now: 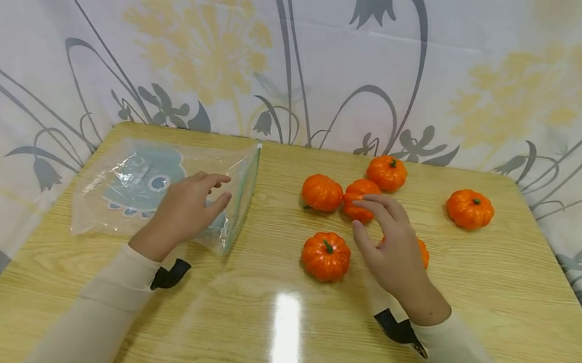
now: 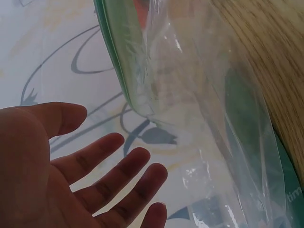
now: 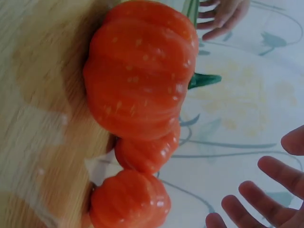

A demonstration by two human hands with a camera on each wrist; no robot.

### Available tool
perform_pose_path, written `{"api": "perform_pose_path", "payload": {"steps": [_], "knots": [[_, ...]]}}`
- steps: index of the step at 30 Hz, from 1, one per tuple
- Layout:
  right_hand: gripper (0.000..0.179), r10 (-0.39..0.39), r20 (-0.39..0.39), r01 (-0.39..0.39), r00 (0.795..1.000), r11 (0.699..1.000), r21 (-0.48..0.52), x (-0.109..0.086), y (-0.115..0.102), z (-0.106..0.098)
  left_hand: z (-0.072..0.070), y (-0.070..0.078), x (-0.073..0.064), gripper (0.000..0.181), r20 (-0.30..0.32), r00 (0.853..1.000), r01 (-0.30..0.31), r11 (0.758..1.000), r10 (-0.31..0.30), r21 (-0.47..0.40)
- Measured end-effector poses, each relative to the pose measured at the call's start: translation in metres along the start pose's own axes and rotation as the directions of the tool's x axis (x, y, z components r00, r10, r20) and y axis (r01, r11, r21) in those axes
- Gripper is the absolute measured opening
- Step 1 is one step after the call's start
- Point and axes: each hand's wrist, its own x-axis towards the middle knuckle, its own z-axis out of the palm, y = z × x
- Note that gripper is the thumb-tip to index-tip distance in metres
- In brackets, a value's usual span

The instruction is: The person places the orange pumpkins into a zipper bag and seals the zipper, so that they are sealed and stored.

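Note:
A clear plastic bag (image 1: 95, 200) with a blue cartoon print and a green zip edge (image 1: 246, 194) lies on the left half of the table. My left hand (image 1: 186, 208) hovers over the bag near its zip end, fingers spread and holding nothing. In the left wrist view, the bag's film (image 2: 204, 114) rises beyond the fingers. My right hand (image 1: 394, 251) is above a toy pumpkin (image 1: 423, 253) that it mostly hides, fingers loosely bent around air. Just left of it sits another orange pumpkin (image 1: 326, 256) with a green stem. The right wrist view shows a pumpkin (image 3: 140, 71) up close, apart from the fingers.
Behind the right hand, three pumpkins cluster: one on the left (image 1: 322, 192), one in the middle (image 1: 359, 199), one at the back (image 1: 387, 173). Another pumpkin (image 1: 470, 209) stands alone at the far right. A flower-patterned cloth (image 1: 317, 57) hangs behind the wooden table (image 1: 229, 331).

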Motion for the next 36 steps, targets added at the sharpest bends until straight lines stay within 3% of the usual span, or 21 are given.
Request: {"api": "perform_pose_path", "payload": {"steps": [9, 15, 26, 36], "knots": [[0.024, 0.011, 0.118, -0.015, 0.993, 0.999, 0.035, -0.008, 0.001, 0.012, 0.008, 0.009, -0.002, 0.047, 0.071, 0.998, 0.001, 1.0, -0.002, 0.008], [0.027, 0.0, 0.201, 0.0, 0.98, 1.0, 0.0, -0.013, 0.002, 0.021, 0.012, 0.013, -0.003, 0.05, 0.103, 0.995, 0.016, 1.0, -0.016, 0.008], [0.043, 0.072, 0.365, -0.046, 0.928, 0.996, -0.079, -0.016, 0.0, 0.024, 0.024, 0.012, -0.003, 0.053, 0.161, 0.986, 0.028, 0.998, -0.036, 0.052], [0.045, 0.065, 0.417, -0.019, 0.907, 0.993, -0.115, -0.016, 0.006, 0.028, 0.029, 0.013, -0.005, 0.055, 0.177, 0.984, -0.007, 0.998, -0.005, 0.064]]}}
